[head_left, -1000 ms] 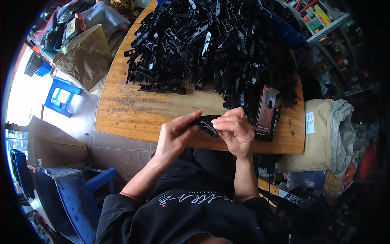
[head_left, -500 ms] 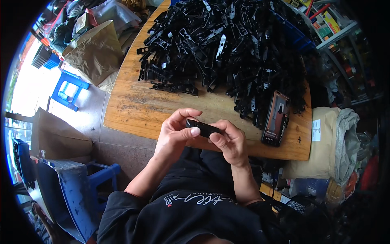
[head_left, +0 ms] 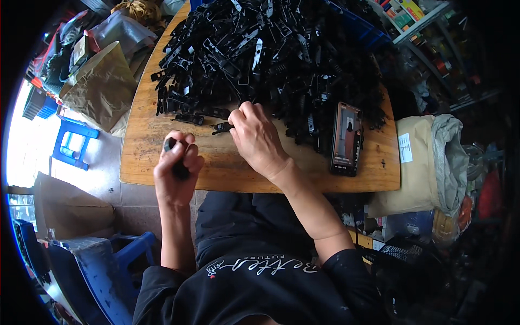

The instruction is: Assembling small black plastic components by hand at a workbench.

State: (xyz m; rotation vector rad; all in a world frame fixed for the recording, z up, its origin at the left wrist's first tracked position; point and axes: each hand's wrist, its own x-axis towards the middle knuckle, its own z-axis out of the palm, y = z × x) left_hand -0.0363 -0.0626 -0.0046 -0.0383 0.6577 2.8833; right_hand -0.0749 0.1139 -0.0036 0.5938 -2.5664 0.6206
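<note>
A dark elongated plastic piece (head_left: 179,166) is held in my left hand (head_left: 184,176), whose fingers curl around it just above the table's near edge; its ends stick out of the fist. My right hand (head_left: 259,142) reaches to the near edge of a large heap of black clip-like parts (head_left: 292,70). Its fingers are bent downward, and a small black clip (head_left: 222,128) pokes out at the fingertips, seemingly pinched; most of the fingertips are hidden. A couple of similar loose clips (head_left: 189,118) lie just left of it on the wooden table (head_left: 146,157).
On the right of the table lies a phone (head_left: 346,140) with a lit screen. A blue crate (head_left: 360,27) borders the heap at the far right. Paper sacks (head_left: 414,168) stand beside the table's right edge. Blue plastic stools (head_left: 76,142) are on the floor to the left.
My hands were together around a black piece; now they are apart. My left hand has moved left with the dark piece, while the right has gone forward to the heap. The view has shifted somewhat.
</note>
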